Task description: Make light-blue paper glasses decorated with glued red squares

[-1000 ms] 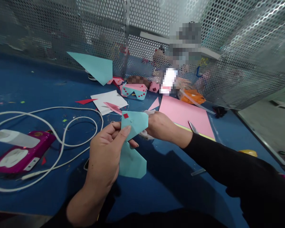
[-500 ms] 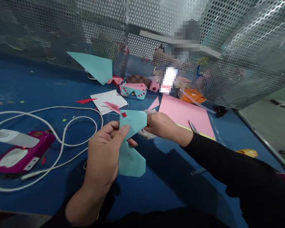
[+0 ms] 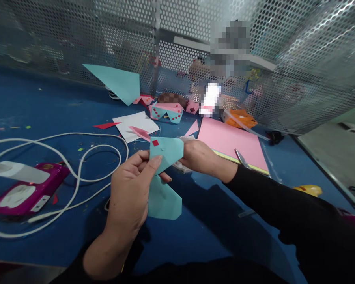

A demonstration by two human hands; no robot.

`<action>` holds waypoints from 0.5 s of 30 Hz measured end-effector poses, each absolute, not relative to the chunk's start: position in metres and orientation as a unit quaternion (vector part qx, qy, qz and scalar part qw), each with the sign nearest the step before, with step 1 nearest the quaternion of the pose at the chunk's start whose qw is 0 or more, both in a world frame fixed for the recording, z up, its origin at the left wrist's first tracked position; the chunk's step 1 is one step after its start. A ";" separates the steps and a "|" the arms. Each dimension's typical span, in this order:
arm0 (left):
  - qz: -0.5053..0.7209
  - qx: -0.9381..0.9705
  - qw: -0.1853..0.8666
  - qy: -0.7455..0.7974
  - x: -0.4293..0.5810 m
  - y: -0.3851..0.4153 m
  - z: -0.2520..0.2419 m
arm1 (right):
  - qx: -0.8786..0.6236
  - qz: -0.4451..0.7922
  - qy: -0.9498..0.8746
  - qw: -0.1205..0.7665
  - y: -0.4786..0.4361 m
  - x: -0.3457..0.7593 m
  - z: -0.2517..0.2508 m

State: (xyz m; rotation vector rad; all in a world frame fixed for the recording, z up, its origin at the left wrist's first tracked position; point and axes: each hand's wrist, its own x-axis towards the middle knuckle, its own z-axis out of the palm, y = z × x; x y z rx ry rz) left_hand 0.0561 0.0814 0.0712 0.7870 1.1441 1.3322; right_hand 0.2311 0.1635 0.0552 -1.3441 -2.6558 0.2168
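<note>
The left hand (image 3: 130, 181) is clamped on a blue paper (image 3: 165, 201), above the tabletop (image 3: 56, 106), toward its near edge. The right hand (image 3: 198, 156) is at the paper's right end; its grip is hidden, I cannot tell.

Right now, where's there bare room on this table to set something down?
The blue table shows bare between the held teal paper and the right sleeve, near you. Another free stretch, dotted with scraps, lies far left, between the white cable and the mesh panel. It's crowded farther back in the middle: white sheet, paper mask, pink sheets.
</note>
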 end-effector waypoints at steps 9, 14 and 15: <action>0.566 0.322 0.579 0.491 0.056 0.081 0.071 | -0.530 0.179 -0.797 0.226 0.164 0.244 0.075; 0.567 0.321 0.577 0.491 0.056 0.083 0.070 | -0.538 0.288 -0.738 0.289 0.165 0.253 0.082; 0.568 0.321 0.577 0.492 0.056 0.083 0.070 | -0.537 0.304 -0.728 0.298 0.164 0.254 0.083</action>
